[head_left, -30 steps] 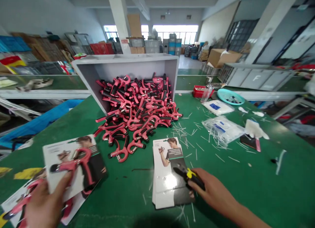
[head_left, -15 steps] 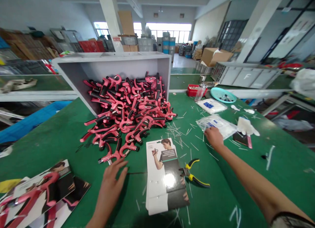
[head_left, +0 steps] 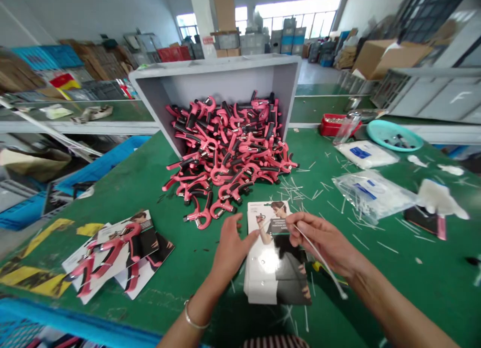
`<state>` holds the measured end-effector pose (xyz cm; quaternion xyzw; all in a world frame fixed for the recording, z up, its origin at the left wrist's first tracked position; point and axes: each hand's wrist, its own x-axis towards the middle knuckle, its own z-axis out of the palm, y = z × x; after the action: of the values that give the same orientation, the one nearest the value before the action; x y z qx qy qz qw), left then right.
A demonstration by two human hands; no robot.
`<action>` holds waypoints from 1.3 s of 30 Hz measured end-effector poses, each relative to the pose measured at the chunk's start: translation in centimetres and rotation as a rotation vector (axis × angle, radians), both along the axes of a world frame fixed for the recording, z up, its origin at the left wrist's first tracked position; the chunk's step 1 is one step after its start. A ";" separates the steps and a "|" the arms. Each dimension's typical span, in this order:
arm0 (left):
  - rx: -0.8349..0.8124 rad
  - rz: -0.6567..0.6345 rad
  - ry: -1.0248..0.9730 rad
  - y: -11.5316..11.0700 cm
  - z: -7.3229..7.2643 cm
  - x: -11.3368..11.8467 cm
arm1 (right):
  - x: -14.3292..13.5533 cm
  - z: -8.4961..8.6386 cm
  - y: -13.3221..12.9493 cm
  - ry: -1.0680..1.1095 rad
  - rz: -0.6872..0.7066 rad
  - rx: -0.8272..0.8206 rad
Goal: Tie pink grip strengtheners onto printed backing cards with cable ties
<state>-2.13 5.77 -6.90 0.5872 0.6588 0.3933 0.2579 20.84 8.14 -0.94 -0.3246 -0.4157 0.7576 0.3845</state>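
Observation:
A stack of printed cards (head_left: 263, 283) lies on the green table, showing a person's picture at its top. My left hand (head_left: 233, 241) is at the stack's left edge, fingers apart, thumb over the card, holding nothing. Over the right side of the stack, my right hand (head_left: 319, 237) pinches white zip ties (head_left: 326, 268), whose tails hang toward the lower right. Partly hidden beneath that hand are yellow-handled pliers (head_left: 317, 266). Pink and black hand grips (head_left: 229, 152) spill from a tipped grey bin (head_left: 218, 69) behind the cards.
Cards with grips attached (head_left: 112, 252) lie at the left. On the right are clear bags (head_left: 376, 192), a white glove (head_left: 441, 200), a turquoise plate (head_left: 394, 135) and a red box (head_left: 332, 125). Loose white ties are scattered across the table.
My right hand has moved from the clear bag to above the cards and now holds zip ties. My left hand has come to the stack's edge. The view has shifted to the left.

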 end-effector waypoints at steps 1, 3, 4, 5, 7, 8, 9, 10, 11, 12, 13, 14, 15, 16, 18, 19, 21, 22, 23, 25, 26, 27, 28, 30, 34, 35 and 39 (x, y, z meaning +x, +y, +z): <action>-0.080 -0.021 -0.054 -0.2 -0.8 -0.1 | -0.4 -0.8 -0.4 0.040 -0.026 -0.060; -0.156 -0.074 -0.156 -0.5 -2.2 -0.5 | -0.8 -2.2 -0.8 0.067 -0.093 -0.132; -0.150 -0.071 -0.198 -0.7 -2.5 -0.7 | -0.9 -2.7 -0.9 0.062 -0.122 -0.146; -0.127 -0.047 -0.237 -0.8 -2.6 -0.9 | -1.0 -3.0 -0.9 0.049 -0.149 -0.147; -0.092 0.021 -0.348 -1.1 -2.2 -1.4 | -1.0 -3.2 -0.9 -0.005 -0.194 -0.116; -0.092 0.038 -0.427 -1.2 -1.8 -1.7 | -1.0 -3.1 -0.9 -0.049 -0.209 -0.089; -0.100 0.036 -0.513 -1.2 -1.3 -2.0 | -1.0 -3.0 -1.0 -0.104 -0.220 -0.058; -0.113 0.011 -0.592 -1.2 -0.8 -2.2 | -1.1 -2.9 -1.0 -0.164 -0.224 -0.026; -0.123 -0.026 -0.643 -1.2 -0.4 -2.4 | -1.1 -2.9 -1.0 -0.224 -0.223 0.007; -0.128 -0.061 -0.656 -1.0 0.0 -2.6 | -1.2 -2.8 -0.9 -0.279 -0.218 0.039; -0.127 -0.081 -0.637 -0.9 0.4 -2.7 | -1.4 -2.8 -0.9 -0.325 -0.211 0.071; -0.119 -0.082 -0.606 -0.6 0.6 -2.7 | -1.6 -2.8 -0.9 -0.360 -0.203 0.101; -0.108 -0.067 -0.590 -0.5 0.9 -2.8 | -1.9 -2.8 -0.8 -0.386 -0.194 0.129; -0.097 -0.048 -0.601 -0.3 1.0 -2.9 | -2.2 -2.7 -0.7 -0.403 -0.180 0.154; -0.106 -0.028 -0.702 -0.5 1.3 -3.4 | -3.2 -2.4 -0.6 -0.419 -0.136 0.203; -0.136 -0.031 -0.770 -0.9 1.3 -3.9 | -3.8 -2.3 -0.5 -0.421 -0.105 0.232; -0.230 -0.028 -0.874 -2.0 1.2 -5.1 | -5.4 -2.3 -0.3 -0.426 -0.053 0.299; -0.272 -0.018 -0.907 -2.6 1.0 -5.7 | -6.2 -2.5 -0.2 -0.435 -0.029 0.330; -0.299 -0.007 -0.937 -3.4 0.8 -6.3 | -7.1 -2.8 -0.1 -0.447 -0.007 0.354; -0.312 0.010 -0.987 -4.7 -0.1 -7.3 | -8.6 -3.8 0.1 -0.476 0.029 0.382; -0.307 0.024 -1.009 -5.3 -0.6 -7.6 | -9.3 -4.4 0.1 -0.493 0.046 0.393; -0.298 0.052 -1.035 -5.7 -1.2 -7.7 | -9.7 -5.0 0.1 -0.511 0.061 0.408; -0.290 0.088 -1.063 -6.1 -1.7 -7.8 | -10.1 -5.5 0.1 -0.526 0.072 0.430; -0.292 0.148 -1.117 -6.4 -2.7 -7.7 | -10.3 -6.1 -0.1 -0.551 0.101 0.484; -0.329 0.139 -1.156 -6.2 -3.5 -6.7 | -9.8 -6.1 -0.3 -0.552 0.125 0.553; -0.316 0.149 -1.153 -6.0 -3.6 -6.2 | -9.6 -6.0 -0.2 -0.553 0.108 0.557; -0.261 0.167 -1.171 -5.2 -3.4 -3.4 | -8.5 -5.4 0.5 -0.614 0.006 0.566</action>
<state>-5.50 0.59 -10.31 0.1832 0.4940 0.5857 0.6159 12.31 8.63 -6.30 -0.4156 -0.7038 0.4826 0.3146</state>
